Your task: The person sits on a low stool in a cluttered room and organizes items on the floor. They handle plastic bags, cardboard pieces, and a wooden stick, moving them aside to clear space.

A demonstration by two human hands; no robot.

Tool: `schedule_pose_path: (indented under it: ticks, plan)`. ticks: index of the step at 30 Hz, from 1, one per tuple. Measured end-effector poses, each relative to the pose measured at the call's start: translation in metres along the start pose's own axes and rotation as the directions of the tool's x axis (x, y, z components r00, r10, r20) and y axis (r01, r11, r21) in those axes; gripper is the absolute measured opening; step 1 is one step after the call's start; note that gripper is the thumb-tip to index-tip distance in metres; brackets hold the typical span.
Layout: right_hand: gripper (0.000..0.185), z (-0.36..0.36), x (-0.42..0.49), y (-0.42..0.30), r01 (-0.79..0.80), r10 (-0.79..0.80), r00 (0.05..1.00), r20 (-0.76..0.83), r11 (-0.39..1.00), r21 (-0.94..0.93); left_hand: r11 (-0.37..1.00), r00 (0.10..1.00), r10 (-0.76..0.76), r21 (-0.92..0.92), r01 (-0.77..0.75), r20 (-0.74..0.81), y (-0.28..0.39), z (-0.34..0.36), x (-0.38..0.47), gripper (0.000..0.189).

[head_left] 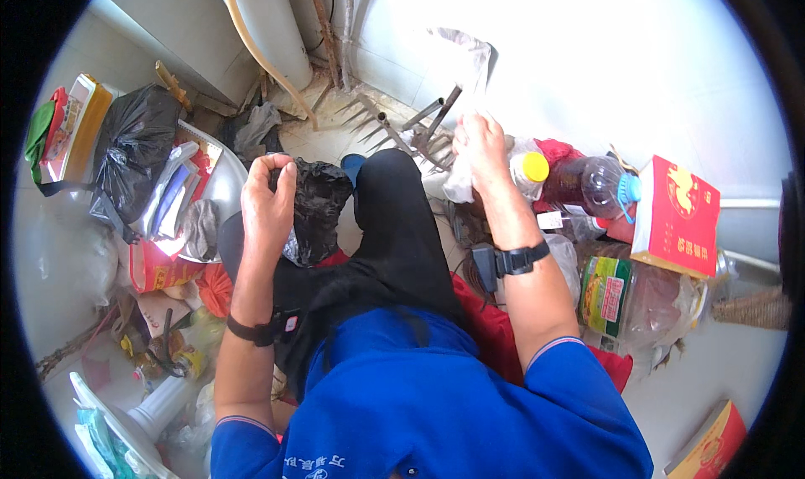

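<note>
My left hand (270, 196) is curled at the upper left edge of a black plastic bag (317, 199), with dark film showing between thumb and fingers. The bag bulges beside my left thigh, and its contents are hidden. Further forward on the right, my right hand (481, 143) is closed on a thin translucent plastic bag (461, 180). Part of that bag hangs below the fingers. More translucent film (481, 64) shows above the hand against the bright wall, where glare blurs its outline.
Rusty metal rake heads (383, 124) with pointed tines lie ahead. At right stand a yellow-capped jar (533, 168), a large dark-filled bottle (585, 180) and a red box (682, 212). A round stool (233, 171) at left carries books and a tied black bag (135, 146).
</note>
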State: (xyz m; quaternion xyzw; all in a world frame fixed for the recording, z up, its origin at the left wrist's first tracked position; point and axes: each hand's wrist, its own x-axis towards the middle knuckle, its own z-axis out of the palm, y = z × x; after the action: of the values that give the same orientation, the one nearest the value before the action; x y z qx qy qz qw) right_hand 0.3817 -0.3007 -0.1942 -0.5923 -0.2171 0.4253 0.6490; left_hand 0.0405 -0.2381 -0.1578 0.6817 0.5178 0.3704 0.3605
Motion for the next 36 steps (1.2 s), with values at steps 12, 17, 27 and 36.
schedule_pose_path:
  ticks: [12, 17, 27, 36]
  plan:
    - [0.020, -0.067, 0.022, 0.175, -0.715, 0.695, 0.697, -0.176, 0.660, -0.231, 0.989, 0.989, -0.146, -0.034, 0.147, 0.037, -0.092, 0.054, 0.111, 0.017]
    - [0.024, -0.086, 0.070, 0.265, -0.854, 0.781, 0.486, -0.393, 0.519, -0.026, 0.956, 0.951, -0.291, -0.018, 0.294, 0.106, -0.132, 0.079, 0.138, 0.017]
    - [0.039, -0.152, 0.182, 0.375, -0.740, 0.681, 0.520, -0.515, 0.661, 0.128, 0.908, 0.873, -0.395, -0.021, 0.418, 0.286, -0.169, 0.113, 0.154, 0.015]
    - [0.069, -0.143, 0.170, 0.382, -0.878, 0.823, 0.430, -0.372, 0.477, 0.039, 0.955, 0.885, -0.295, 0.071, 0.289, 0.360, -0.174, 0.115, 0.152, 0.018]
